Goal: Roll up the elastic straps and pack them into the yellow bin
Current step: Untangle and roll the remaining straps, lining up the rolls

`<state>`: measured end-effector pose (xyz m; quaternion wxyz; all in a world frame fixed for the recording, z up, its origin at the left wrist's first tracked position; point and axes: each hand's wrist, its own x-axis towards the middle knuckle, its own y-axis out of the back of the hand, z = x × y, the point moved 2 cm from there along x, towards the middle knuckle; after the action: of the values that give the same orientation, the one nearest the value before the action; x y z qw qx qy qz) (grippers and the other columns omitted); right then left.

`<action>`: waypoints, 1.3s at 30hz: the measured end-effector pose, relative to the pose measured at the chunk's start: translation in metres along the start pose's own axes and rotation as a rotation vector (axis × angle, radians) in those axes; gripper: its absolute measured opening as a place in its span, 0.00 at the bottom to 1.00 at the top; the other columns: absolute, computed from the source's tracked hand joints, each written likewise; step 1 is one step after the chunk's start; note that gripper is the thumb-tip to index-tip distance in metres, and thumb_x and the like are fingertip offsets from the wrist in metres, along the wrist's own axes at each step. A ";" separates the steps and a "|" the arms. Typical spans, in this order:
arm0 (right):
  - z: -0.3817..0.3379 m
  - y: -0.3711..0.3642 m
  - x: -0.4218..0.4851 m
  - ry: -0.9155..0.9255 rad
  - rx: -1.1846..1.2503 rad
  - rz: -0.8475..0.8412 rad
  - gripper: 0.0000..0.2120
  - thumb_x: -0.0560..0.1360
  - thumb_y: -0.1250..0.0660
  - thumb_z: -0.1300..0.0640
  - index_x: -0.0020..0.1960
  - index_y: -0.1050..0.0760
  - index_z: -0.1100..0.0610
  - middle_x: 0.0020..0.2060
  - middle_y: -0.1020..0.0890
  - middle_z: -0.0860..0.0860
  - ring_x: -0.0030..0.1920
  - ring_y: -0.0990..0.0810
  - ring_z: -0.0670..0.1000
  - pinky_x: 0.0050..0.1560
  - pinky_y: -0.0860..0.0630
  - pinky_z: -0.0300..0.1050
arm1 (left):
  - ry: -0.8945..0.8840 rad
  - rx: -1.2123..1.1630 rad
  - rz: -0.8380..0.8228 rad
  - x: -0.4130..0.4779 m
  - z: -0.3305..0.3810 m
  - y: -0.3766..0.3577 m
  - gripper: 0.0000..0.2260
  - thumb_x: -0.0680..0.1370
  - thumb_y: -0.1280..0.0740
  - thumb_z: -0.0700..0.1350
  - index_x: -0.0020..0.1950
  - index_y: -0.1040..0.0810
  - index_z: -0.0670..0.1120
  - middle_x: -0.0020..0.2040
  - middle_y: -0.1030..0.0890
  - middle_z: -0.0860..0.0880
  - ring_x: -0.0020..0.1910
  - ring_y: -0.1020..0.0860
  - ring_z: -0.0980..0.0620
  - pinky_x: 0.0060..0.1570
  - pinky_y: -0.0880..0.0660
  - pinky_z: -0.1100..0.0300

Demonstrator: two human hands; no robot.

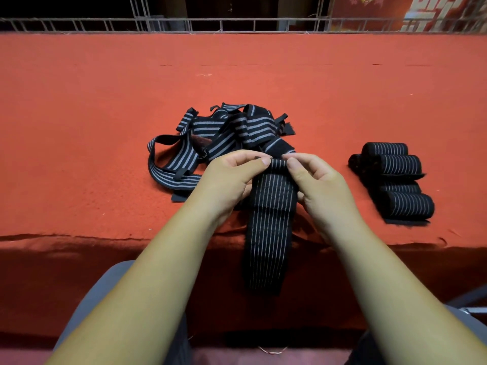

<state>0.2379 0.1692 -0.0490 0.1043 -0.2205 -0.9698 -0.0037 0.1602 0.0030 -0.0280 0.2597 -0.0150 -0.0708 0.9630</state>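
Pinching one strap point(268, 233), two hands point(229, 177) point(319, 185).

dim, warm light from above, sharp focus mid-frame, dark shadow below the table edge point(79, 237), wide-angle bending at the borders.

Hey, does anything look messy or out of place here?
The unrolled straps lie in a tangled heap. The strap being rolled hangs over the front edge of the table. Rolled straps sit neatly at right. No yellow bin in view.
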 end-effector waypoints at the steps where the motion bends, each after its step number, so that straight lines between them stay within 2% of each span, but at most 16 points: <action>1: 0.000 0.000 0.001 -0.005 -0.021 0.013 0.09 0.85 0.30 0.49 0.60 0.14 0.51 0.53 0.11 0.49 0.52 0.13 0.51 0.58 0.18 0.57 | -0.003 -0.004 -0.005 0.000 0.000 0.000 0.06 0.83 0.27 0.41 0.58 0.13 0.43 0.56 0.11 0.39 0.53 0.13 0.47 0.58 0.16 0.51; 3: 0.000 0.000 0.002 0.010 -0.101 0.010 0.12 0.85 0.31 0.45 0.59 0.14 0.51 0.53 0.10 0.50 0.56 0.12 0.54 0.61 0.18 0.59 | -0.005 -0.007 -0.014 0.000 0.001 0.000 0.07 0.82 0.27 0.38 0.59 0.12 0.43 0.58 0.12 0.39 0.56 0.13 0.46 0.63 0.17 0.50; 6: 0.004 0.001 0.004 0.018 -0.118 0.009 0.08 0.86 0.32 0.54 0.61 0.15 0.53 0.52 0.11 0.49 0.52 0.14 0.47 0.57 0.19 0.51 | 0.001 -0.043 -0.005 0.003 -0.004 0.001 0.12 0.78 0.25 0.35 0.60 0.12 0.45 0.63 0.15 0.35 0.62 0.14 0.42 0.68 0.19 0.46; 8: 0.006 0.000 0.005 0.015 -0.102 -0.007 0.08 0.86 0.32 0.57 0.63 0.17 0.53 0.54 0.11 0.51 0.53 0.14 0.48 0.58 0.19 0.53 | 0.008 -0.070 0.011 0.007 -0.007 0.003 0.16 0.73 0.23 0.35 0.61 0.12 0.45 0.65 0.17 0.34 0.65 0.15 0.41 0.69 0.20 0.45; 12: 0.004 -0.001 0.004 0.000 -0.141 -0.010 0.11 0.88 0.35 0.52 0.65 0.18 0.54 0.56 0.11 0.50 0.55 0.13 0.47 0.60 0.19 0.49 | -0.013 -0.040 0.012 0.008 -0.007 0.004 0.14 0.76 0.24 0.32 0.60 0.13 0.43 0.63 0.15 0.35 0.58 0.14 0.43 0.64 0.18 0.48; 15: 0.002 -0.002 0.002 0.009 -0.221 -0.041 0.17 0.87 0.38 0.43 0.64 0.17 0.51 0.56 0.11 0.47 0.59 0.13 0.49 0.64 0.19 0.55 | -0.034 0.014 0.030 0.005 -0.008 0.003 0.14 0.76 0.24 0.31 0.60 0.13 0.44 0.59 0.14 0.35 0.54 0.15 0.46 0.63 0.20 0.46; 17: 0.003 -0.002 0.002 0.002 -0.212 -0.041 0.16 0.88 0.38 0.45 0.64 0.17 0.52 0.56 0.11 0.48 0.58 0.13 0.48 0.62 0.19 0.52 | -0.042 0.049 0.042 0.005 -0.010 0.001 0.14 0.77 0.25 0.31 0.60 0.13 0.44 0.54 0.13 0.37 0.52 0.15 0.47 0.61 0.20 0.47; 19: 0.003 -0.002 0.002 0.015 -0.212 -0.019 0.11 0.89 0.38 0.52 0.64 0.19 0.54 0.55 0.12 0.49 0.53 0.14 0.44 0.55 0.21 0.44 | -0.023 0.055 0.039 0.005 -0.011 0.000 0.14 0.77 0.25 0.31 0.61 0.14 0.42 0.56 0.14 0.35 0.53 0.15 0.47 0.64 0.20 0.46; 22: 0.004 -0.002 0.001 0.032 -0.163 -0.018 0.08 0.89 0.38 0.59 0.63 0.21 0.54 0.57 0.14 0.54 0.50 0.17 0.44 0.51 0.22 0.42 | 0.039 0.052 -0.013 0.003 -0.010 -0.001 0.09 0.80 0.25 0.37 0.60 0.15 0.40 0.58 0.13 0.36 0.55 0.14 0.43 0.69 0.21 0.42; 24: 0.005 -0.003 0.000 0.051 -0.154 -0.037 0.08 0.88 0.38 0.59 0.62 0.21 0.51 0.57 0.14 0.54 0.50 0.18 0.46 0.53 0.21 0.47 | 0.052 0.085 -0.023 0.002 -0.007 -0.002 0.09 0.82 0.25 0.43 0.58 0.14 0.40 0.55 0.11 0.38 0.56 0.13 0.42 0.66 0.18 0.43; 28: 0.004 -0.006 -0.003 0.110 -0.210 -0.059 0.09 0.87 0.38 0.57 0.61 0.23 0.44 0.52 0.17 0.47 0.50 0.19 0.46 0.58 0.21 0.56 | 0.065 0.123 0.011 0.005 -0.009 -0.004 0.23 0.81 0.29 0.60 0.54 0.14 0.39 0.56 0.16 0.28 0.51 0.18 0.39 0.66 0.22 0.33; 31: 0.002 -0.011 -0.005 0.124 -0.189 -0.063 0.09 0.85 0.37 0.54 0.61 0.23 0.42 0.56 0.17 0.47 0.53 0.19 0.47 0.61 0.22 0.57 | 0.057 0.108 0.030 0.007 -0.012 -0.003 0.30 0.76 0.27 0.63 0.55 0.18 0.34 0.50 0.16 0.30 0.50 0.24 0.41 0.55 0.26 0.41; 33: 0.001 -0.013 -0.006 0.094 -0.180 -0.051 0.08 0.86 0.37 0.50 0.63 0.22 0.42 0.58 0.16 0.45 0.55 0.18 0.45 0.61 0.22 0.52 | 0.013 0.125 0.040 0.007 -0.012 -0.002 0.24 0.79 0.28 0.58 0.54 0.15 0.36 0.54 0.17 0.26 0.49 0.22 0.41 0.55 0.25 0.42; 34: 0.001 -0.013 -0.006 0.067 -0.191 -0.031 0.08 0.87 0.38 0.48 0.64 0.22 0.42 0.57 0.15 0.43 0.55 0.18 0.42 0.59 0.23 0.47 | -0.011 0.127 0.046 0.007 -0.011 -0.002 0.19 0.80 0.28 0.55 0.53 0.13 0.38 0.55 0.16 0.27 0.48 0.19 0.39 0.58 0.22 0.41; 36: 0.000 -0.012 -0.005 0.020 -0.235 0.011 0.13 0.89 0.41 0.46 0.65 0.20 0.46 0.57 0.14 0.42 0.56 0.18 0.37 0.58 0.24 0.42 | -0.045 0.121 0.071 0.007 -0.008 -0.001 0.11 0.80 0.26 0.51 0.54 0.11 0.44 0.53 0.12 0.35 0.52 0.15 0.36 0.64 0.20 0.37; 39: -0.001 -0.009 -0.004 0.010 -0.316 0.021 0.17 0.90 0.44 0.48 0.72 0.21 0.48 0.64 0.16 0.42 0.65 0.20 0.41 0.70 0.27 0.43 | -0.075 0.138 0.128 0.009 -0.008 0.001 0.10 0.78 0.24 0.47 0.57 0.12 0.45 0.50 0.11 0.45 0.50 0.13 0.41 0.59 0.18 0.45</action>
<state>0.2374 0.1591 -0.0480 0.0729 -0.2442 -0.9543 -0.1563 0.1524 0.0073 -0.0361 0.1952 0.0343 -0.0131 0.9801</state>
